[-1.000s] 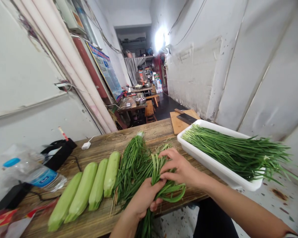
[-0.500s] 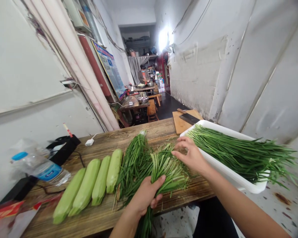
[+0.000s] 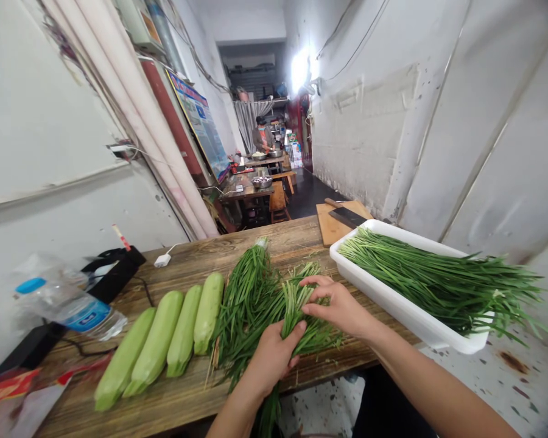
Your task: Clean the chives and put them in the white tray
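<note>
Head view. Left hand (image 3: 274, 353): fingers wrapped round a loose bundle of long, thin green chives (image 3: 291, 313), thumb pressed along the top; pale stem ends stick out ahead of the thumb, dark leaves hang below the fingers over the table's near edge. Right hand (image 3: 333, 303): fingers curved, index tip and thumb tip apart, both at the bundle's pale stems. Can't tell whether any stem is pinched there.

Just left of the left fingers: a heap of dark green chives (image 3: 244, 304), lying on a brown wood-plank table (image 3: 201, 398). Pale, thin trimmings (image 3: 310, 267) lie just beyond the right fingertips.

Further left of the left fingers: four pale-green, long zucchini (image 3: 158, 344) side by side, apart from the hands. Past those, well left: a clear plastic water bottle with blue cap and label (image 3: 86, 313), tilted over, and a white plug-in charger (image 3: 162, 260).

Right of the right fingers: a white rectangular plastic tub (image 3: 383, 304), with more long green chives (image 3: 420, 274) overhanging its far-right end. Ahead of the right fingers, behind the tub: a tan wooden cutting board (image 3: 326, 231), with a dark-bladed, wood-handled cleaver (image 3: 347, 217) on it.
</note>
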{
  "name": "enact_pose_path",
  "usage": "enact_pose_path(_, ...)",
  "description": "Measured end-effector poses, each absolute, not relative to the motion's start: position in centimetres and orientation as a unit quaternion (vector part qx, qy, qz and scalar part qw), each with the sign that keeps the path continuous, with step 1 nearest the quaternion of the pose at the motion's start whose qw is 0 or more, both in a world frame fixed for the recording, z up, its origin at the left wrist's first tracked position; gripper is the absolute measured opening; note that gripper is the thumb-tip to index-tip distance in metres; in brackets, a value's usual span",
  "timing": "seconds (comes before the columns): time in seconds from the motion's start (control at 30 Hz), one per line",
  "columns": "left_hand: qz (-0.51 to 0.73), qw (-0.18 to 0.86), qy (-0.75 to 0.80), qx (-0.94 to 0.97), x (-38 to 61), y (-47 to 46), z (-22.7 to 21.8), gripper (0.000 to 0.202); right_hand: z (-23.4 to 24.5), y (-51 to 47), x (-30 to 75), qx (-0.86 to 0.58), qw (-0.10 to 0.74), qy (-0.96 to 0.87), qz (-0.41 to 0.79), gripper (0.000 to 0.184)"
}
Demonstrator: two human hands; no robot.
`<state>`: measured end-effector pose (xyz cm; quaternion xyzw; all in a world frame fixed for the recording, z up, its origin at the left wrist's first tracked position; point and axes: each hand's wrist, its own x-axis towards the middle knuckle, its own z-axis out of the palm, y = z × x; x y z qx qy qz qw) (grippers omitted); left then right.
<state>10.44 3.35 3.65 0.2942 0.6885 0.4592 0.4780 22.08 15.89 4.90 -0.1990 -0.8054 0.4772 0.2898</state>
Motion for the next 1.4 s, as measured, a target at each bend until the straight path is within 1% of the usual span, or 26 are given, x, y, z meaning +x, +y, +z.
enact_pose_path(0.33,0.433,0.529,0.664,0.303,9.9,3.1,2.9,0.048,5.3,15.8,23.0,-0.146,0.286,-0.821,0.473,0.017)
enact_pose_path(0.5,0.427,0.542,0.656,0.305,9.9,3.1,3.4,0.048,5.4,15.6,23.1,-0.157,0.296,-0.819,0.466,0.014)
enact_pose_path(0.6,0.422,0.547,0.657,0.302,10.0,3.2,3.5,0.049,5.4,15.6,23.2,-0.153,0.289,-0.820,0.470,0.002)
enact_pose_path(0.67,0.416,0.552,0.657,0.301,10.0,3.2,3.5,0.050,5.4,15.6,23.2,-0.141,0.274,-0.823,0.477,0.007)
enact_pose_path(0.77,0.407,0.557,0.657,0.304,10.2,3.0,3.6,0.050,5.5,15.7,23.3,-0.137,0.258,-0.832,0.471,0.002)
enact_pose_path(0.83,0.404,0.552,0.661,0.311,10.2,2.9,3.7,0.050,5.6,15.9,23.5,-0.136,0.251,-0.844,0.454,0.007)
enact_pose_path(0.9,0.398,0.550,0.661,0.320,10.2,2.8,3.8,0.049,5.9,16.1,23.7,-0.136,0.243,-0.852,0.442,0.006)
enact_pose_path(1.0,0.383,0.563,0.651,0.336,10.0,2.6,4.0,0.047,6.4,16.3,24.2,-0.145,0.236,-0.845,0.458,0.006)
enact_pose_path(1.13,0.377,0.584,0.644,0.319,9.8,2.5,3.7,0.045,6.6,16.4,24.5,-0.143,0.231,-0.841,0.467,0.014)
enact_pose_path(1.23,0.382,0.597,0.637,0.305,9.7,2.5,3.5,0.045,6.6,16.5,24.8,-0.109,0.226,-0.857,0.450,0.022)
enact_pose_path(1.3,0.383,0.596,0.638,0.299,9.8,2.5,3.4,0.045,6.8,16.5,25.1,-0.086,0.225,-0.874,0.422,0.024)
enact_pose_path(1.4,0.384,0.597,0.638,0.299,9.9,2.6,3.4,0.044,7.3,16.1,25.4,-0.075,0.220,-0.905,0.357,0.015)
